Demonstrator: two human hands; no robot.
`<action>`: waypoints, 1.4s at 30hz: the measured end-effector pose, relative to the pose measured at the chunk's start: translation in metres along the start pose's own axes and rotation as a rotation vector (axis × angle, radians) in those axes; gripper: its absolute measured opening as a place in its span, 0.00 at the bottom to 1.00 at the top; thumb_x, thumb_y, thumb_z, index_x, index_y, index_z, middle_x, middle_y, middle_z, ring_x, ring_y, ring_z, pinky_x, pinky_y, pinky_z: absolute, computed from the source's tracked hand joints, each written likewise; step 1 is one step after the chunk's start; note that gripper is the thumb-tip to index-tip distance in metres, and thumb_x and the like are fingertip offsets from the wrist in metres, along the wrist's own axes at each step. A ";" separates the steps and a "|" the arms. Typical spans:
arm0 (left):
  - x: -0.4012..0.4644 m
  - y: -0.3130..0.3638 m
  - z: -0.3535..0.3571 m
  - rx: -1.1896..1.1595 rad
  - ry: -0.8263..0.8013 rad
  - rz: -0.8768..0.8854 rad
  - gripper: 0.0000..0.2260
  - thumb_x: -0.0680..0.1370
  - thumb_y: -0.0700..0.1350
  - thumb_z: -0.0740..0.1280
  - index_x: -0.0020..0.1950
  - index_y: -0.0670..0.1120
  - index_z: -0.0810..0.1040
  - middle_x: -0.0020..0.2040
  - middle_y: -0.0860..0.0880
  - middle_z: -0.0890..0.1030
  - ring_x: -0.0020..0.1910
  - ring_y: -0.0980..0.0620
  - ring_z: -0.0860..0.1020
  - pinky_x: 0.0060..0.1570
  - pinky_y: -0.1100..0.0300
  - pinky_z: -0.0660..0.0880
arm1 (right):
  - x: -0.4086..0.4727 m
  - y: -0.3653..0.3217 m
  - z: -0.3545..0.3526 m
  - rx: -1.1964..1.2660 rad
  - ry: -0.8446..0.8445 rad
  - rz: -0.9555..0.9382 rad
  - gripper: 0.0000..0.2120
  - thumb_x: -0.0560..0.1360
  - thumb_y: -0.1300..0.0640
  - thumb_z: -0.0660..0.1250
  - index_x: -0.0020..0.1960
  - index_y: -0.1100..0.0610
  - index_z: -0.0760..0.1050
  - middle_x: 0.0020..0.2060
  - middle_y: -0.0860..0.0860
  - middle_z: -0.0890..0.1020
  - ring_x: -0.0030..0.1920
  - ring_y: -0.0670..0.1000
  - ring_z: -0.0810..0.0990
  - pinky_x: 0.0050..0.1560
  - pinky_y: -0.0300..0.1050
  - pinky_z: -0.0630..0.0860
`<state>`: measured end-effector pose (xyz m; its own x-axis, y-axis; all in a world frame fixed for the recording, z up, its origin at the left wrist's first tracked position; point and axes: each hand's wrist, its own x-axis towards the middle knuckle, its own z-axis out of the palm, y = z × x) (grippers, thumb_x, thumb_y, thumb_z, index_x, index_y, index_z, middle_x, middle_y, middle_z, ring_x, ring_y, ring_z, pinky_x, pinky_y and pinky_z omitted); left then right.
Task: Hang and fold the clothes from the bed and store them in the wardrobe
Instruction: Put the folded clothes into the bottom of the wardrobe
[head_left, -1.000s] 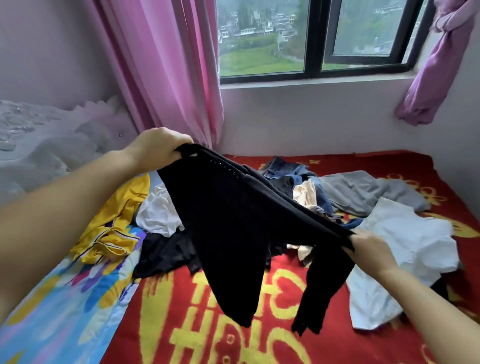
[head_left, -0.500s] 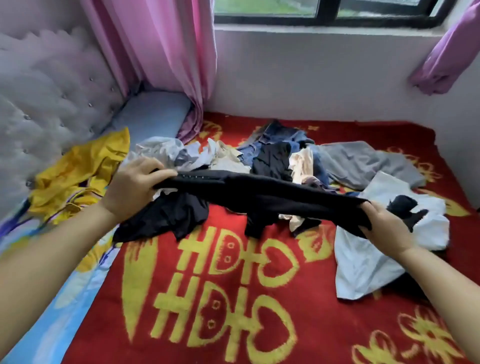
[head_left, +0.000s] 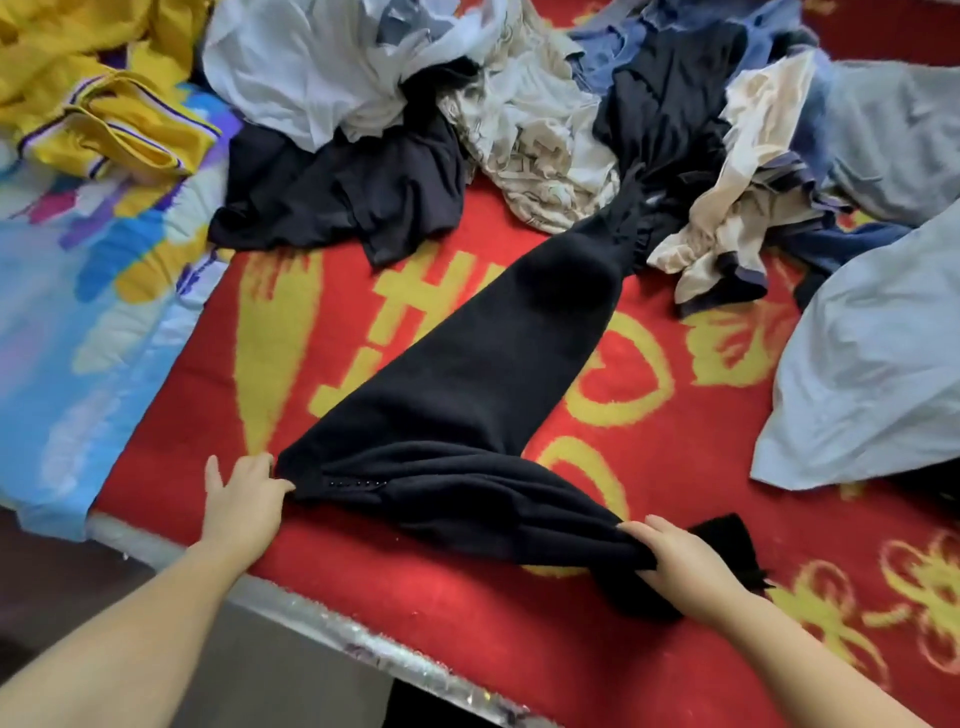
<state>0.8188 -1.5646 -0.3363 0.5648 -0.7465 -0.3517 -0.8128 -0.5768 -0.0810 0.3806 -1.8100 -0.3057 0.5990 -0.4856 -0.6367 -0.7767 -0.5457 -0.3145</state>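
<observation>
A long black garment (head_left: 467, 395) lies stretched on the red and yellow blanket (head_left: 467, 623), its far end reaching into the clothes heap. My left hand (head_left: 244, 493) pinches its near left corner by a row of small studs. My right hand (head_left: 680, 566) grips the bunched near right end, fingers curled round the cloth. The near edge of the garment is wrinkled between my hands.
A heap of clothes fills the far side: a yellow jersey (head_left: 104, 104), white shirt (head_left: 311, 67), black top (head_left: 353, 187), patterned cream cloth (head_left: 540, 156), cream and navy piece (head_left: 737, 208), pale blue garments (head_left: 872, 374). The bed's silver edge (head_left: 363, 644) runs near me; a colourful sheet (head_left: 93, 291) lies left.
I have brought the black garment down from the air and laid it flat on the blanket near the bed's edge. My view has tilted down; both hands still hold its ends.
</observation>
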 end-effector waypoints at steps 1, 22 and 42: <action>-0.002 0.010 -0.003 0.002 -0.042 -0.026 0.21 0.75 0.33 0.65 0.64 0.52 0.79 0.64 0.43 0.74 0.67 0.44 0.68 0.71 0.36 0.47 | -0.001 0.000 -0.002 -0.015 -0.006 -0.012 0.23 0.74 0.52 0.67 0.69 0.46 0.70 0.51 0.47 0.75 0.52 0.54 0.80 0.49 0.46 0.73; -0.046 0.218 -0.009 -0.104 0.084 0.435 0.29 0.51 0.42 0.82 0.51 0.47 0.83 0.43 0.49 0.80 0.41 0.48 0.81 0.57 0.46 0.77 | -0.049 0.009 -0.109 -0.337 0.507 0.133 0.15 0.68 0.64 0.73 0.54 0.57 0.77 0.43 0.53 0.74 0.34 0.58 0.78 0.26 0.43 0.64; -0.043 0.217 0.018 -0.060 0.083 0.274 0.30 0.56 0.39 0.83 0.57 0.40 0.82 0.54 0.39 0.81 0.54 0.41 0.81 0.56 0.40 0.75 | -0.014 0.085 0.004 0.659 0.449 0.710 0.30 0.75 0.56 0.70 0.71 0.61 0.62 0.62 0.64 0.74 0.61 0.65 0.75 0.60 0.55 0.71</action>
<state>0.6161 -1.6517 -0.3555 0.3369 -0.9005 -0.2750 -0.9282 -0.3666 0.0631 0.3050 -1.8472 -0.3258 -0.1201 -0.8278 -0.5480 -0.8476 0.3729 -0.3776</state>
